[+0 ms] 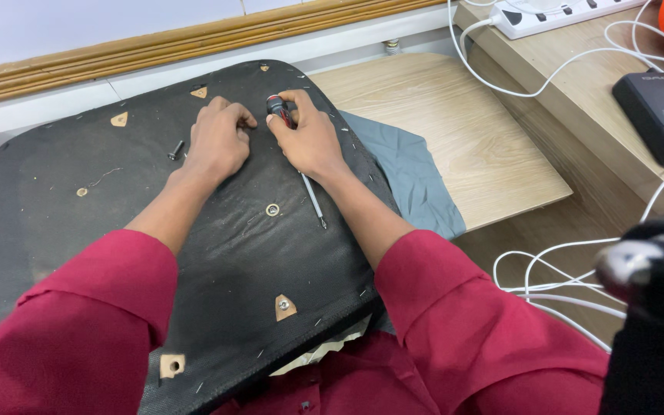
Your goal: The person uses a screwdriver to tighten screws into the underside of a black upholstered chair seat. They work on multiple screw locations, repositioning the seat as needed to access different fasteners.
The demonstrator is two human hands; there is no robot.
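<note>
A black fabric-covered seat base (63, 223) lies upside down in front of me, with small cut-outs showing wood and metal inserts. My right hand (309, 138) grips the red-and-black handle of a screwdriver (313, 198); its shaft runs back under my wrist, tip pointing toward me. My left hand (218, 140) rests on the fabric just left of it, fingers curled, thumb and fingertips pinched at a spot beside the handle; whether it holds something small I cannot tell. A loose black screw (175, 150) lies left of my left hand.
A metal threaded insert (273, 209) sits between my forearms. Grey cloth (413, 177) lies under the seat on a light wooden board (486, 146). White cables (547, 277), a power strip (555, 14) and a black adapter box (659, 115) are at right.
</note>
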